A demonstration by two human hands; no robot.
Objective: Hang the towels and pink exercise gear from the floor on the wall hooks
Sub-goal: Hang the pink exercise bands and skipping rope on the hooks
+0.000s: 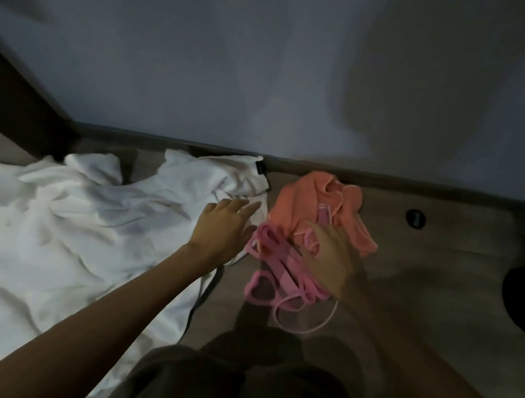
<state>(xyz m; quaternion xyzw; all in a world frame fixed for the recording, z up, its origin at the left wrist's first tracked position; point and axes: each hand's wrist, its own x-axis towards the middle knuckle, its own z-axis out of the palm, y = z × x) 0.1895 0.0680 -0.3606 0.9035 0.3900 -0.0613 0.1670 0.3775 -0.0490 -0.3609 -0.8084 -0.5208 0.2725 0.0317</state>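
Our left hand [225,227] lays straight, slightly spread fingers on the white towel [77,220] on the floor [434,262], and our blurred right hand [331,259] covers the pink bands [273,270] beside the orange towel [302,202], its fingers unclear.

Creased white cloth towel [59,220], matt wood floor [451,265], smooth pink bands [280,271]

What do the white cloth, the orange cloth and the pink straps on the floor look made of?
White towel: soft matte cloth, probably cotton; it lies in deep creases. Orange towel: matte, fuzzy fabric, maybe terry, with a paler hemmed edge. Pink straps: flat smooth bands, perhaps elastic rubber; blur leaves it open.
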